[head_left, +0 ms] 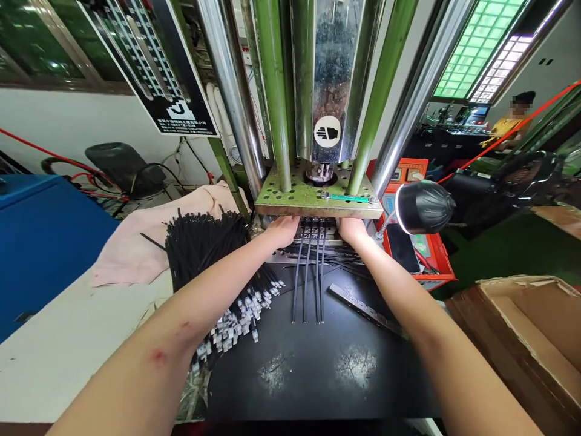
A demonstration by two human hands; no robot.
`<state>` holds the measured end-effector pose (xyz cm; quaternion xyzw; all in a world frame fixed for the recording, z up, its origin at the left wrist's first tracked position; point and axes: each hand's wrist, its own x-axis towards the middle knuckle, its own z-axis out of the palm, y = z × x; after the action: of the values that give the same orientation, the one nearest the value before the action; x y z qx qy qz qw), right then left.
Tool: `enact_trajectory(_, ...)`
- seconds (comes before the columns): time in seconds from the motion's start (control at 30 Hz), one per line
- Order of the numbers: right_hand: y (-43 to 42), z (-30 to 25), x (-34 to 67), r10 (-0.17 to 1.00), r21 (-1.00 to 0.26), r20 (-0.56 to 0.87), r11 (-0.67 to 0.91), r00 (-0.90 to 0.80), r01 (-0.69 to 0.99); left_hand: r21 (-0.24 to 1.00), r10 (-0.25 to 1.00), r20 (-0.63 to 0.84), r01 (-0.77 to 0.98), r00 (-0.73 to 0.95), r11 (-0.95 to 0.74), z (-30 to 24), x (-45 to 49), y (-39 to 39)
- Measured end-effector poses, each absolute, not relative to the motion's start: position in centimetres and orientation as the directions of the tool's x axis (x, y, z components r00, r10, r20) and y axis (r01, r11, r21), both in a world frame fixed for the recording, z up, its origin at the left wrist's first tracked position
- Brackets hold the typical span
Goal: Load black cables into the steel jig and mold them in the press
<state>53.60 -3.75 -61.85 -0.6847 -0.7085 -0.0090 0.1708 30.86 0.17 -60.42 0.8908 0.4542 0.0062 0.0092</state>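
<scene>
My left hand (pixel 284 230) reaches in at the left side of a metal mould block (pixel 313 235) under the green press plate (pixel 318 204). On the block's right side is my right hand (pixel 351 229). The fingers of both hands are hidden beneath the plate, so what they grip cannot be seen. Several thin black cables (pixel 305 284) run out of the block between my hands toward me, their ends on the black work surface (pixel 313 369). A slotted metal bar (pixel 363 309) lies to their right, near my right forearm.
A thick bundle of black cables (pixel 204 248) with white connectors (pixel 240 321) lies left. A green-handled wrench (pixel 348 198) rests on the plate. Right are a black lamp (pixel 424 207), a red toolbox (pixel 438 257) and a cardboard box (pixel 521 339). Another person (pixel 512 124) is far back.
</scene>
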Motion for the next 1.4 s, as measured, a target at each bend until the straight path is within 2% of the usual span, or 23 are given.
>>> enact_trajectory(0.17,-6.8,-61.6,50.1,0.95,-0.067,0.256,0.204,-0.181,0.977,-0.003,0.74,0.112,0.744,0.664,-0.668,-60.8,32.8,-2.6)
enact_trajectory(0.27,-7.9,-62.1,49.6,0.934,0.09,0.241,0.249,-0.264,0.964,0.012,0.756,0.124,0.761,0.642,-0.649,-61.5,33.1,-3.1)
enact_trajectory(0.33,-7.9,-62.1,49.7,0.938,0.138,0.219,0.243,-0.269,0.96,0.032,0.77,0.106,0.772,0.63,-0.635,-61.8,33.1,-2.8)
enact_trajectory(0.53,-9.0,-57.9,50.2,0.982,-0.049,0.057,0.182,-0.179,0.982,0.096,0.776,-0.081,0.78,0.626,-0.619,-58.8,32.3,-3.5)
enact_trajectory(0.6,-13.9,-56.0,50.4,0.973,-0.159,0.077,0.227,-0.217,0.961,0.19,0.763,-0.09,0.763,0.64,-0.618,-56.7,30.3,-7.5)
enact_trajectory(0.63,-17.5,-55.4,50.7,0.956,-0.269,0.094,0.294,-0.278,0.917,0.282,0.742,-0.095,0.733,0.664,-0.619,-55.7,28.7,-10.3)
enact_trajectory(0.67,-21.7,-55.1,51.1,0.931,-0.44,0.074,0.352,-0.357,0.826,0.434,0.675,-0.107,0.645,0.73,-0.628,-55.0,26.7,-13.6)
enact_trajectory(0.7,-26.2,-55.3,51.6,0.88,-0.597,-0.022,0.369,-0.474,0.713,0.583,0.569,-0.167,0.546,0.805,-0.602,-54.5,24.4,-17.1)
enact_trajectory(0.73,-30.6,-56.1,52.2,0.768,-0.709,-0.155,0.352,-0.621,0.611,0.698,0.43,-0.267,0.481,0.862,-0.53,-54.6,22.0,-20.6)
enact_trajectory(0.77,-34.6,-57.4,52.9,0.67,-0.742,-0.268,0.315,-0.693,0.592,0.767,0.294,-0.368,0.466,0.882,-0.441,-55.1,19.6,-23.7)
enact_trajectory(0.8,-38.0,-59.2,53.5,0.656,-0.713,-0.34,0.289,-0.674,0.639,0.78,0.26,-0.442,0.511,0.858,-0.36,-56.3,17.4,-26.4)
enact_trajectory(0.83,-40.6,-61.4,54.0,0.721,-0.664,-0.374,0.23,-0.583,0.711,0.745,0.319,-0.523,0.606,0.79,-0.28,-58.0,15.5,-28.5)
enact_trajectory(0.9,-43.3,-66.6,54.5,0.931,-0.571,-0.258,0.067,-0.256,0.818,0.592,0.597,-0.603,0.798,0.529,-0.111,-62.5,13.0,-30.9)
enact_trajectory(0.93,-43.7,-69.1,54.5,0.982,-0.54,-0.151,0.011,-0.11,0.842,0.559,0.707,-0.574,0.829,0.413,-0.03,-65.0,12.3,-31.4)
enact_trajectory(1.0,-43.4,-73.1,54.3,0.996,-0.501,0.056,-0.031,0.068,0.865,0.573,0.804,-0.531,0.813,0.269,0.107,-69.3,12.0,-31.4)
enact_trajectory(1.07,-42.7,-75.3,54.1,0.981,-0.475,0.162,-0.016,0.105,0.88,0.625,0.816,-0.537,0.75,0.213,0.215,-71.9,12.3,-31.1)
enact_trajectory(1.17,-42.4,-75.8,54.1,0.979,-0.466,0.184,0.011,0.085,0.885,0.646,0.811,-0.567,0.688,0.144,0.33,-72.6,12.9,-31.0)
enact_trajectory(1.4,-42.9,-75.6,54.3,0.98,-0.472,0.181,0.008,0.088,0.881,0.656,0.8,-0.578,0.676,0.162,0.336,-71.9,12.9,-31.3)
